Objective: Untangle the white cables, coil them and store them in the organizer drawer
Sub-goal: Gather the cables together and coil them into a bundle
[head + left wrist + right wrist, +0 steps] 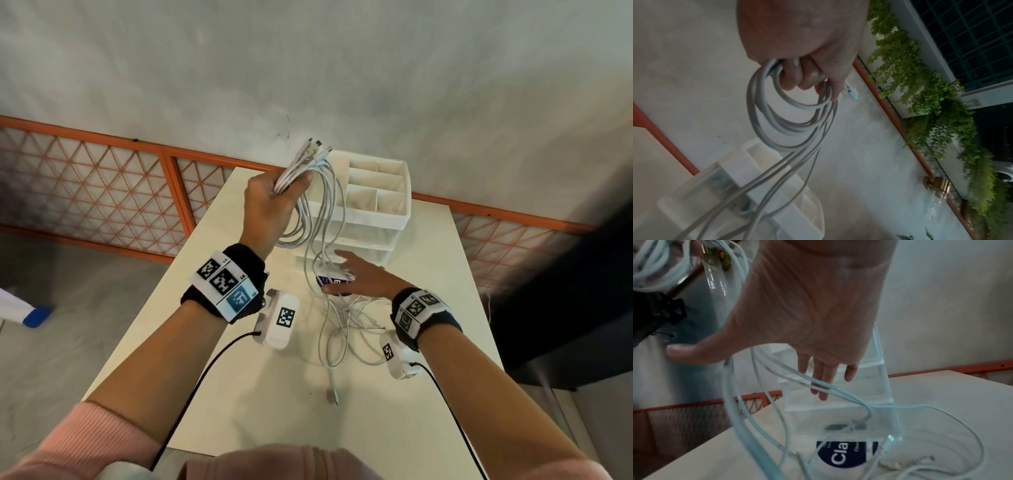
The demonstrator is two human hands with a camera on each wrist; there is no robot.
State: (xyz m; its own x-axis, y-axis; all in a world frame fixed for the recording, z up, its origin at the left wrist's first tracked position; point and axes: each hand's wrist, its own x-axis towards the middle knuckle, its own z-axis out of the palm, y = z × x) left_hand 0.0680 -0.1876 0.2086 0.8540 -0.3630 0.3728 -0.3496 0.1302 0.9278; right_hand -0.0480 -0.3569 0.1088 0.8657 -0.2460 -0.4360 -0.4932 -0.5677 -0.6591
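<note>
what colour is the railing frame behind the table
Orange railing frame, clearest in the head view.

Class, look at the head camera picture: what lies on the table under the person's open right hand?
Under the right hand lies a white item with a dark blue label and loose white cables on the table. The hand covers most of the label.

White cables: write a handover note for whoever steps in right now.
Left hand: raised, grips a partly coiled bundle of cables, plug ends sticking up.
Right hand: open, fingers spread, near the hanging strands in front of the organizer.
Loose ends trail down into a tangle on the table; a dark-labelled item lies under the right hand.
Done: some loops gathered.
Left: free the tangle, finish coiling, open a drawer, store the cables.
</note>
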